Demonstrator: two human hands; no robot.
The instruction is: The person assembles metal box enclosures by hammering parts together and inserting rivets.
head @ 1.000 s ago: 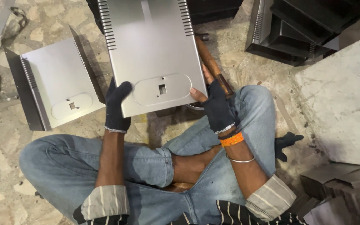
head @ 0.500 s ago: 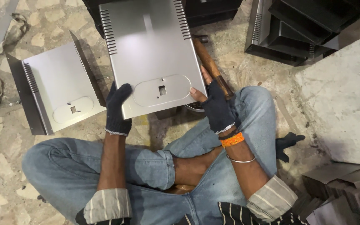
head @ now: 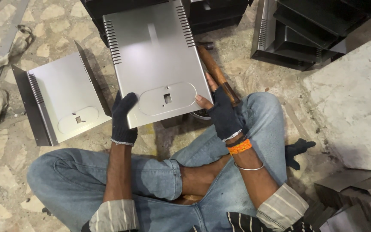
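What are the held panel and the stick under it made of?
Panel: looks like thin sheet metal, satin grey, with punched vent slots and a soft sheen. Stick: probably wood, brown with a darker end, likely a tool handle; head hidden.

Soft, even daylight, mild sheen on the metal panel (head: pixel 155 60), sharp focus throughout.

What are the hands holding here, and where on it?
Both gloved hands, left hand and right hand, hold the vented silver sheet-metal panel by its near edge, at its two near corners.
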